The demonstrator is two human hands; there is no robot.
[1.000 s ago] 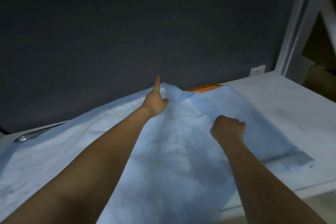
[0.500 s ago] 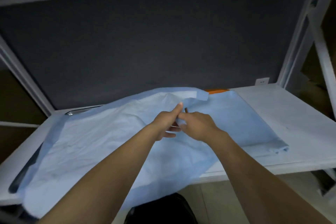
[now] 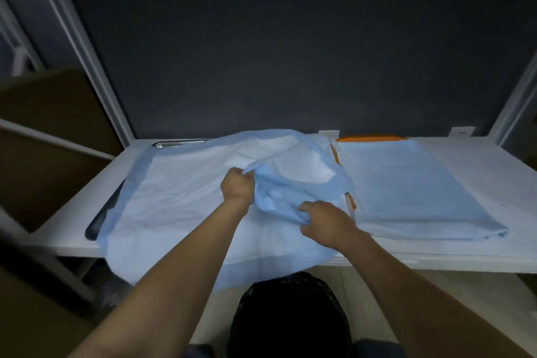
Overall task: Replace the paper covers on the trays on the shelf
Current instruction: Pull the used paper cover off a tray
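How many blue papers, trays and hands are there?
Blue paper covers: 2, crumpled cover, flat cover
Trays: 2, metal tray, orange tray
Hands: 2, left hand, right hand
Total: 6

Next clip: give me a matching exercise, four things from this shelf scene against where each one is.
Things: 1 crumpled blue cover; 2 metal tray; 3 orange tray; 4 black bag.
Places: A below the front edge of the shelf; B under the flat blue cover; C gripped by the left hand and right hand; D at the shelf's left end, rim showing.
Pairs: 1-C; 2-D; 3-B; 4-A.
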